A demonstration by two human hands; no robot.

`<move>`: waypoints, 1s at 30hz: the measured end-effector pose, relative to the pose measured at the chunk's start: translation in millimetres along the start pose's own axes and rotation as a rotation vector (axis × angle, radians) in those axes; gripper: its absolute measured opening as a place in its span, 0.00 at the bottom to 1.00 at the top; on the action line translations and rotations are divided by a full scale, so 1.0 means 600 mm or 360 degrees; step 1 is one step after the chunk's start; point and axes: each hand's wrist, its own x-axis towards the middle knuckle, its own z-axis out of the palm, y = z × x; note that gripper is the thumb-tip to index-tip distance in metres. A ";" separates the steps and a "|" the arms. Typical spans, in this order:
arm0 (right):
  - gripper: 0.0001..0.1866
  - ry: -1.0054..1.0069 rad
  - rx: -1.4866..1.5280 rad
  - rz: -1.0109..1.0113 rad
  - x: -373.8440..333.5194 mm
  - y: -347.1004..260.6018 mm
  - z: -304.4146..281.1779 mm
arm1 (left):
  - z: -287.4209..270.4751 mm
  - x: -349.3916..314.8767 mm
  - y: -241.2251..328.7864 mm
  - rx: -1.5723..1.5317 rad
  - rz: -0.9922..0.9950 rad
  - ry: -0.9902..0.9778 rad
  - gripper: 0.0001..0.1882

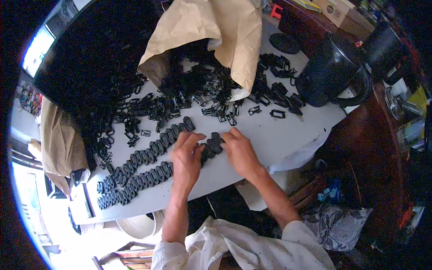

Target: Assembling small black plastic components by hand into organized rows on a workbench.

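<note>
Two long rows of dark, ribbed plastic links lie side by side on the white table: a far row (155, 148) and a near row (146, 180). My left hand (185, 157) is bent over the right part of the near row, its thumb and forefinger closing about the links there. At that row's right end, my right hand (240, 153) pinches the last dark plastic links (214, 143) between thumb and fingers. The undersides of these links and part of the row are hidden by my hands. Loose black open-frame pieces (277, 114) lie beyond.
A brown paper sack (180, 27) opens onto a heap of black plastic pieces (180, 90) across the table's far side. A large dark mug-shaped vessel (330, 72) stands at the right corner. Another brown sack (63, 139) hangs at the left. A patterned cushion (337, 225) lies below right.
</note>
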 end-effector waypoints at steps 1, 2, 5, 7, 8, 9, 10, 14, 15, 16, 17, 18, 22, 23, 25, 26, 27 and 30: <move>0.13 0.0008 0.0022 -0.0055 0.004 0.002 -0.003 | 0.000 0.001 0.000 -0.0006 0.0001 0.0002 0.14; 0.13 0.0008 0.0016 -0.0055 0.013 0.003 -0.008 | 0.001 0.003 -0.001 0.0002 0.0015 -0.0012 0.14; 0.11 0.0266 -0.0217 0.0147 0.045 0.008 -0.025 | 0.011 0.007 0.006 -0.0001 0.0063 -0.0061 0.14; 0.11 0.0213 -0.0384 0.0182 0.058 0.021 -0.025 | 0.023 0.017 0.014 -0.0022 0.0113 -0.0101 0.15; 0.11 0.0223 -0.0394 0.0187 0.057 0.030 -0.026 | 0.034 0.021 0.017 -0.0052 0.0158 -0.0107 0.15; 0.10 0.0191 -0.0378 0.0205 0.055 0.039 -0.024 | 0.044 0.025 0.015 -0.0074 0.0193 -0.0107 0.15; 0.10 0.0160 -0.0362 0.0225 0.052 0.047 -0.025 | 0.055 0.032 0.014 -0.0035 0.0207 -0.0124 0.17; 0.07 0.0341 -0.0218 -0.0071 0.023 0.070 -0.051 | 0.085 0.052 0.020 0.0035 0.0370 -0.0202 0.20; 0.04 0.0060 0.0320 0.0198 0.016 0.075 -0.065 | 0.094 0.054 0.021 0.0026 0.0378 -0.0212 0.20; 0.03 -0.0223 0.0860 0.0463 0.011 0.080 -0.076 | 0.102 0.055 0.023 0.0034 0.0464 -0.0308 0.19; 0.03 -0.0212 0.0857 0.0472 0.008 0.089 -0.083 | 0.110 0.055 0.024 0.0043 0.0550 -0.0404 0.18; 0.04 -0.0353 0.1183 0.0601 0.007 0.096 -0.091 | 0.118 0.053 0.025 0.0006 0.0513 -0.0459 0.17; 0.02 -0.0674 0.1766 0.0889 0.008 0.115 -0.126 | 0.131 0.047 0.030 -0.0132 0.0410 -0.0510 0.16; 0.02 -0.0674 0.1767 0.0889 0.008 0.118 -0.130 | 0.140 0.049 0.020 -0.0169 0.0377 -0.0570 0.15; 0.04 -0.0218 0.0429 0.0528 0.010 0.126 -0.135 | 0.151 0.050 0.013 -0.0200 0.0344 -0.0632 0.15; 0.04 -0.0220 0.0433 0.0526 0.012 0.132 -0.139 | 0.154 0.048 0.013 -0.0084 0.0336 -0.0630 0.15; 0.06 0.0164 -0.0192 0.0297 0.014 0.140 -0.146 | 0.156 0.046 0.014 0.0030 0.0329 -0.0633 0.15; 0.11 0.0492 -0.0822 0.0098 0.022 0.162 -0.156 | 0.155 0.040 0.018 0.0089 0.0306 -0.0562 0.17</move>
